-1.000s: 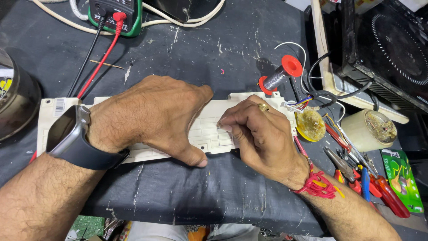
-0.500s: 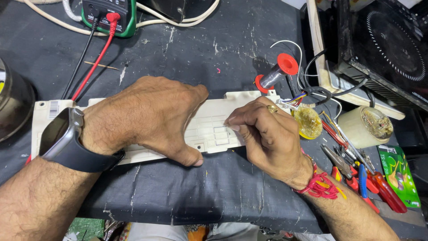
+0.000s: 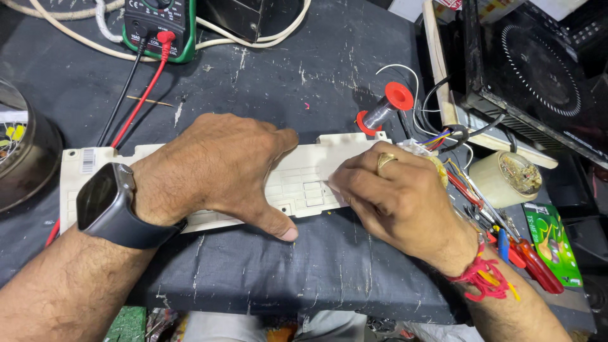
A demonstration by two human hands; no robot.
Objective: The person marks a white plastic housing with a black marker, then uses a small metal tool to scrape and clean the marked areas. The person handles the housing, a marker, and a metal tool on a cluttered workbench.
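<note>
On a dark counter point(image 3: 304, 278), the left hand point(image 3: 215, 168) is pressing flat on a long cream plastic panel point(image 3: 297, 183) while the right hand's point(image 3: 396, 196) fingertips point(image 3: 339, 180) are pinching its gridded middle.

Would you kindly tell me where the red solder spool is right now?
In the head view, the red solder spool lies on the dark bench cloth, right of centre, just beyond the long cream plastic panel and the right hand.

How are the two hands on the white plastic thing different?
The left hand lies flat and spread over the white plastic panel; the right hand is curled, fingertips at the panel's ribbed part. The left wrist wears a dark watch; the right has a gold ring and red thread. Both touch the panel.
</note>
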